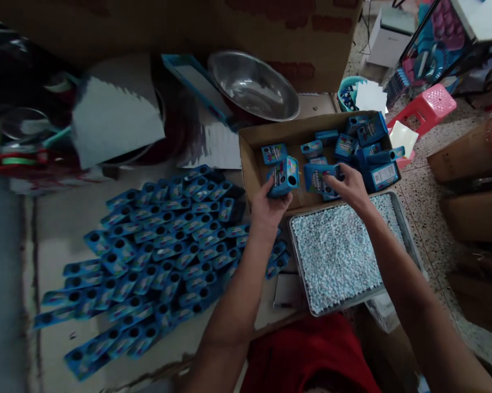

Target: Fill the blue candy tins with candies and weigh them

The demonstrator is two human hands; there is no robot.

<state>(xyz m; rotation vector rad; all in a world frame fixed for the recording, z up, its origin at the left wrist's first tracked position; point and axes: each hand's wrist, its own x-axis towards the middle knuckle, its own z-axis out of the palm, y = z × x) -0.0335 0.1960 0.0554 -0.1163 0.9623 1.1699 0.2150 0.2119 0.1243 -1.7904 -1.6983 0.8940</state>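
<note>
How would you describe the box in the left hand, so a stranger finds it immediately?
Find the open cardboard carton above the metal tray of pale pellets. At its near edge, the left hand holds one small blue box. It is raised upright, while most others lie loose inside.

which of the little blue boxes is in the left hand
The blue box at the cardboard tray's front left, raised in the left hand; the others lie in the tray or by the right hand.

Left half of cardboard tray (254,164) floor unoccupied; right half blocked by blue boxes (372,153). Pellet tray (405,229) obstructs near side; flat blue cartons (155,251) crowd desk (57,229) at left.
</note>
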